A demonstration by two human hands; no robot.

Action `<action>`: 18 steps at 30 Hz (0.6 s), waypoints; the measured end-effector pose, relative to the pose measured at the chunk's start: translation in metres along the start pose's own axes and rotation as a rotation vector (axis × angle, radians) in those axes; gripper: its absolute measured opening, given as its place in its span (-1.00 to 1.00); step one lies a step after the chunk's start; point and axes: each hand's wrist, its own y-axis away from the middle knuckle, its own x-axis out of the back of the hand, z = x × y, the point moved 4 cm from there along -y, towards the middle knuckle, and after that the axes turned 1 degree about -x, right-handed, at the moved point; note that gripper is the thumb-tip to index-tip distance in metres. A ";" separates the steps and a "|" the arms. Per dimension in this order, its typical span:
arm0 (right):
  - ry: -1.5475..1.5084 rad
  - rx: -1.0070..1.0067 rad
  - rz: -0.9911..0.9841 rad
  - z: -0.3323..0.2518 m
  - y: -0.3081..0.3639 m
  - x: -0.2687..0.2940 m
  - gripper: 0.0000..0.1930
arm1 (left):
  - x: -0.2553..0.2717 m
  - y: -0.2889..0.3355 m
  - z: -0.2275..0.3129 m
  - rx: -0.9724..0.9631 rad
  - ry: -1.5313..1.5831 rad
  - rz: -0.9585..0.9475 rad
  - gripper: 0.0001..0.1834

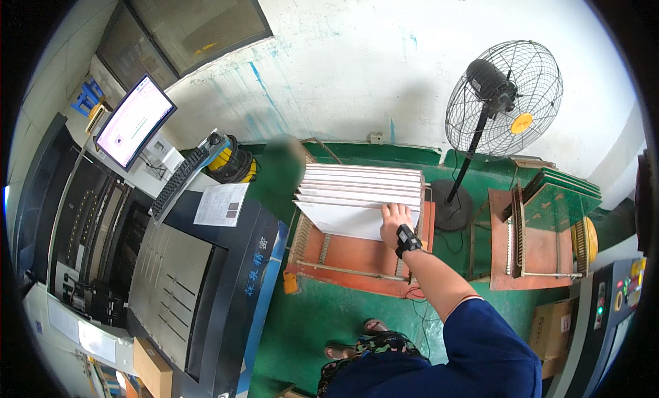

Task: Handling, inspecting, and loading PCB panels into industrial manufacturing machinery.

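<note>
My right hand (pixel 396 226), with a black wrist device (pixel 408 241), is at the upper right edge of the front white panel (pixel 340 219). Its fingers curl over that edge and the thumb side lies against the panel's face. Behind it, several more white panels (pixel 364 173) stand on edge in a row. They sit in a slotted metal rack (pixel 350 268) on an orange-brown board (pixel 343 280). My left hand is outside the picture.
To the left is a dark machine with a flat metal bed (pixel 168 288), a monitor (pixel 135 122) and a keyboard (pixel 180 180). A standing fan (pixel 504 99) rises behind the rack. Farther right, green boards (pixel 559 206) stand in a second rack (pixel 549 271). Cables (pixel 420 302) trail across the floor.
</note>
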 end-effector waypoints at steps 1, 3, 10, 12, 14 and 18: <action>-0.003 -0.001 0.000 0.002 -0.004 0.003 -0.65 | 0.001 -0.005 0.009 -0.027 -0.009 -0.002 -0.64; 0.025 -0.002 -0.106 0.008 -0.011 0.003 -0.80 | 0.003 -0.012 0.023 -0.078 -0.023 -0.009 -0.64; -0.043 -0.068 -0.193 0.024 -0.036 -0.030 -0.81 | 0.001 -0.023 0.049 -0.237 0.046 0.024 -0.67; 0.033 -0.071 -0.214 0.040 -0.044 -0.036 -0.81 | -0.016 -0.008 0.080 -0.215 0.089 0.025 -0.68; -0.063 -0.110 -0.046 0.061 -0.045 -0.012 -0.83 | -0.026 0.026 0.118 -0.278 0.087 0.057 -0.71; -0.063 -0.132 0.015 0.005 -0.063 0.087 -0.79 | 0.007 0.054 0.102 -0.270 0.341 0.158 -0.74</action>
